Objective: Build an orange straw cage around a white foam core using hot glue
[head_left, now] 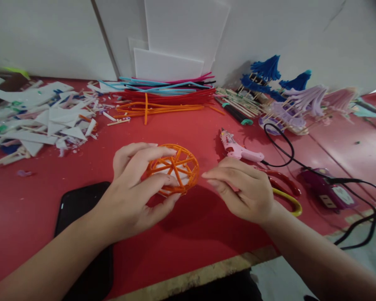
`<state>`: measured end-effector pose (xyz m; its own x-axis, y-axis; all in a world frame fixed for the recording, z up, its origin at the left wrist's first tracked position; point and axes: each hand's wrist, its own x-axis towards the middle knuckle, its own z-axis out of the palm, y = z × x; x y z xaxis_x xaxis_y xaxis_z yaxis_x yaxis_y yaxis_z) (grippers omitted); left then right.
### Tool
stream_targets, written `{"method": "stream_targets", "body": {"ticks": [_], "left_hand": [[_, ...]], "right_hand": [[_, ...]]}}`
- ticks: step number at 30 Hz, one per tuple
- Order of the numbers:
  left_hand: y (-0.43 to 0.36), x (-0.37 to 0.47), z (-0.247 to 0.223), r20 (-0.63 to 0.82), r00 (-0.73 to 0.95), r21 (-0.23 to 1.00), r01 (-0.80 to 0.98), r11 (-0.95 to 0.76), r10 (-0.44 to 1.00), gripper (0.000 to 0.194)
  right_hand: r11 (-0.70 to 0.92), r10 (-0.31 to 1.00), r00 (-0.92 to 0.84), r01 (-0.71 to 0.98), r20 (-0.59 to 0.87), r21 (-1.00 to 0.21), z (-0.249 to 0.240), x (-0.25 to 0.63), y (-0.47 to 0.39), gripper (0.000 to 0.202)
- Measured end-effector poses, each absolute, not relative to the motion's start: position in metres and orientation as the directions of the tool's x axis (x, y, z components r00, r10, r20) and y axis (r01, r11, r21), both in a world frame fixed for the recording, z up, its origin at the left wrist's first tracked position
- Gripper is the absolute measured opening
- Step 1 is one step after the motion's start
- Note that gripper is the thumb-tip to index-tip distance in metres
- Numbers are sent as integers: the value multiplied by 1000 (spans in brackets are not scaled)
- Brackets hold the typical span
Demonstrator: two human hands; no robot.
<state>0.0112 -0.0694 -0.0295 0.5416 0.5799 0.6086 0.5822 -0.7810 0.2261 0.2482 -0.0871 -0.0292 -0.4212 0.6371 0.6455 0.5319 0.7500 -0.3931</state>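
Note:
My left hand [137, 186] holds an orange round frame [174, 168] made of pipe cleaners, a ring with crossing spokes, lifted a little above the red table [191, 225]. Fingers and thumb wrap its left side. My right hand [241, 188] hovers just right of the frame, fingertips pointing at its rim, fingers close together with nothing seen in them. A pink glue gun [238, 148] lies right behind that hand.
Orange, red and blue pipe cleaners [163, 98] are piled at the back by white foam boards [169, 62]. White scraps [40, 121] cover the left. A black phone [84, 209] lies under my left forearm. Scissors [285, 190], a purple power strip [329, 192] with black cable, and paper umbrellas [288, 100] sit right.

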Motion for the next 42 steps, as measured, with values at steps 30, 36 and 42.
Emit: {"method": "stream_targets", "body": {"ticks": [30, 36, 42], "left_hand": [[-69, 10, -30, 625, 509, 238, 597, -766, 591, 10], [-68, 9, -31, 649, 531, 171, 597, -784, 545, 6], [-68, 10, -31, 641, 512, 200, 608, -768, 572, 9]], "right_hand": [[377, 903, -273, 875, 333, -303, -48, 257, -76, 16], [386, 907, -255, 177, 336, -906, -33, 251, -77, 14], [-97, 931, -366, -241, -2, -966, -25, 251, -77, 13]]}}
